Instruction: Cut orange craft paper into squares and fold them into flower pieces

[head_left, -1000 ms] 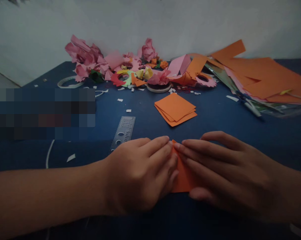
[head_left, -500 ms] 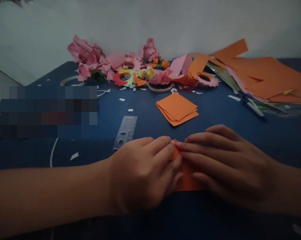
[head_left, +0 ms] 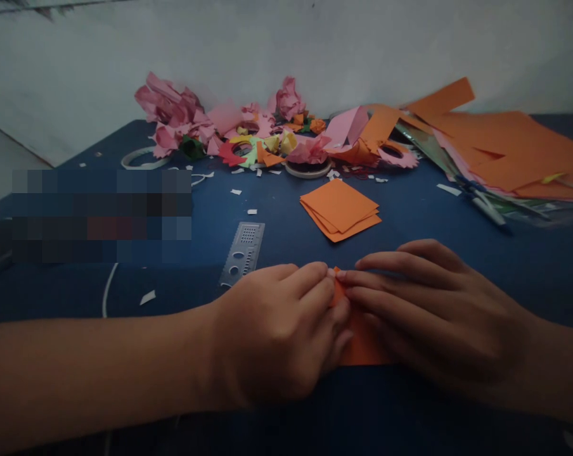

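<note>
A piece of orange paper [head_left: 365, 345] lies on the blue table under both hands, with a raised or folded edge near its top corner. My left hand [head_left: 281, 329] is closed on its left side, fingers curled and fingertips pressed at that edge. From the right, my right hand [head_left: 429, 310] holds the same paper, its long fingers slanting down and their tips meeting the left fingertips. Its thumb is mostly hidden below the fingers. Beyond the hands sits a small stack of orange paper squares [head_left: 340, 206]. A clear plastic ruler [head_left: 243, 250] with cut-out holes lies behind my left hand.
Along the wall lie crumpled pink paper [head_left: 167, 104], colourful paper scraps and a tape roll [head_left: 308, 168]. Large orange sheets [head_left: 519, 145] and a pen [head_left: 489, 211] are at the right. White paper bits [head_left: 148, 297] are scattered about. A blurred patch covers the left.
The whole view has shifted slightly, so things appear a little lower and to the right. My right thumb has drawn in under the fingers; both hands stay on the orange paper.
</note>
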The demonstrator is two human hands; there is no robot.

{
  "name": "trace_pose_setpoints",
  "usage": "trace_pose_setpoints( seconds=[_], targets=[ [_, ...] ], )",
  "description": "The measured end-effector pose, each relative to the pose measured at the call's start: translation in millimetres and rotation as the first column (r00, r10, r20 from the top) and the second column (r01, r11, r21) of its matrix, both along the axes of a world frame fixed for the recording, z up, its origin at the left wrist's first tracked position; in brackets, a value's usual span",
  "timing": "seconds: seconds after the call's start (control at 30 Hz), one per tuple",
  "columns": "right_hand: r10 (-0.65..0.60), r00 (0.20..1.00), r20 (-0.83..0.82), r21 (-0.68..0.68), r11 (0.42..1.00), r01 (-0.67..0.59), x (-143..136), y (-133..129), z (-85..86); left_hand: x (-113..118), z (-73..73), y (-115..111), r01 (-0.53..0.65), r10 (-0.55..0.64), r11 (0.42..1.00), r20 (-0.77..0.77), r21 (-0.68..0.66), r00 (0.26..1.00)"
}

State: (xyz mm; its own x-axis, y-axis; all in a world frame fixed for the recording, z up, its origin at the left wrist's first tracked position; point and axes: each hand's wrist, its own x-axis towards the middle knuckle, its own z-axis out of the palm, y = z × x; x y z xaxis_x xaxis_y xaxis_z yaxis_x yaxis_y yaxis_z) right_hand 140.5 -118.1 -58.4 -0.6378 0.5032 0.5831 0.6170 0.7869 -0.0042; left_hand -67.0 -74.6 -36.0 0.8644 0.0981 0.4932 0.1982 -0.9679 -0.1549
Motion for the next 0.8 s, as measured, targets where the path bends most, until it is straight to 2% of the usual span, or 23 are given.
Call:
trace_pose_setpoints(
  seconds=[0.43,0.8],
  targets=[
    [0.006,0.999,0.052,-0.005,1.000,-0.006,2.5,0.0,1.6,1.0,-0.3,-1.3,-0.027,0.028,0.999,-0.026,0.043,0.999],
    [0.015,0.996,0.093,-0.002,1.000,-0.015,1.7,6.0,4.0,1.3,0.2,-0.4,-0.018,0.019,0.999,-0.015,0.028,1.000]
  ],
)
